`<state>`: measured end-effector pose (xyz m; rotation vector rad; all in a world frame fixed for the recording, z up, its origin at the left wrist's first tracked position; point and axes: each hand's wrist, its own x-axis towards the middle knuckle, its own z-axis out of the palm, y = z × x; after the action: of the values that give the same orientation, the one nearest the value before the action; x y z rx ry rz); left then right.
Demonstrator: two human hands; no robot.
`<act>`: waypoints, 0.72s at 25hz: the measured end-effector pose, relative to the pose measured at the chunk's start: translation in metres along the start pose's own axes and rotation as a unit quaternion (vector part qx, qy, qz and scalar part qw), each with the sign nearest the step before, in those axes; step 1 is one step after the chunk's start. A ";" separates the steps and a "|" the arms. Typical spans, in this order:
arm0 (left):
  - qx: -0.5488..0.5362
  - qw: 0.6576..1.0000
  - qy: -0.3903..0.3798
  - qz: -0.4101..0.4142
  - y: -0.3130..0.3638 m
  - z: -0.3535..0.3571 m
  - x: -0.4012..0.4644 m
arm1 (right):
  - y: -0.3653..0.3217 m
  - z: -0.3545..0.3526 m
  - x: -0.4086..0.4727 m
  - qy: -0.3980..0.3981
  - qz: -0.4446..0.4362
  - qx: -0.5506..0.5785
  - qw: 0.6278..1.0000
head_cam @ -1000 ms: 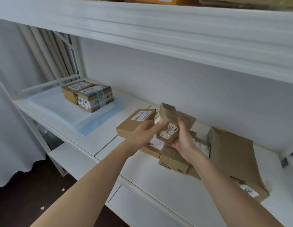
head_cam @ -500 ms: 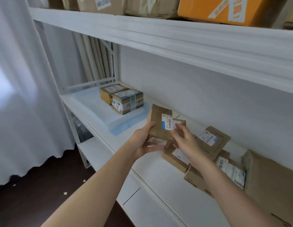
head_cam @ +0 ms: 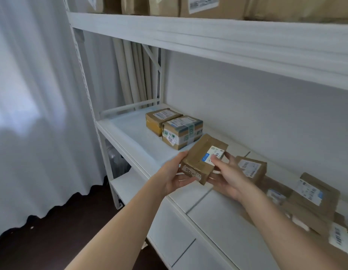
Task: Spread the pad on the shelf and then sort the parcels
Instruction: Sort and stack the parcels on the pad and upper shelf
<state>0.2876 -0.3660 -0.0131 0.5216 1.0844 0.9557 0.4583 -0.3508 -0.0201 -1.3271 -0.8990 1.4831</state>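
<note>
I hold a small brown cardboard parcel (head_cam: 200, 158) with a white and blue label above the front of the shelf. My left hand (head_cam: 174, 175) grips its left end and my right hand (head_cam: 225, 176) grips its right side, thumb on the label. A pale blue pad (head_cam: 134, 131) lies spread on the left end of the white shelf (head_cam: 218, 215). On the pad stand two taped parcels (head_cam: 181, 131) side by side near the back wall. Several unsorted parcels (head_cam: 309, 193) lie in a heap on the shelf to the right.
An upper shelf (head_cam: 208, 38) loaded with cardboard boxes hangs overhead. White curtains (head_cam: 36, 114) cover the left. White pipes (head_cam: 134, 75) lean behind the shelf's left end. A lower shelf (head_cam: 126, 184) and dark floor lie below.
Both hands have carried the parcel leftward, from the heap toward the pad, and turned it flatter. My view has swung left, bringing the pad and its two parcels nearer the centre.
</note>
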 end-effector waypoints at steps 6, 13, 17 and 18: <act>0.000 1.000 0.010 -0.007 0.075 -0.115 0.053 | 0.006 0.124 0.069 -0.003 0.046 -0.057 0.997; -0.029 1.000 0.003 -0.012 0.122 -0.180 0.109 | 0.010 0.209 0.113 -0.004 0.055 -0.108 0.993; -0.054 0.998 -0.016 0.025 0.139 -0.187 0.139 | -0.001 0.228 0.145 0.028 0.039 -0.085 0.995; -0.064 0.997 -0.004 0.039 0.144 -0.189 0.147 | -0.004 0.234 0.153 0.024 0.037 -0.096 0.994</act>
<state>0.0813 -0.1828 -0.0535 0.4660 0.9935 1.0833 0.2290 -0.1910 -0.0287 -1.5453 -0.9909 1.4417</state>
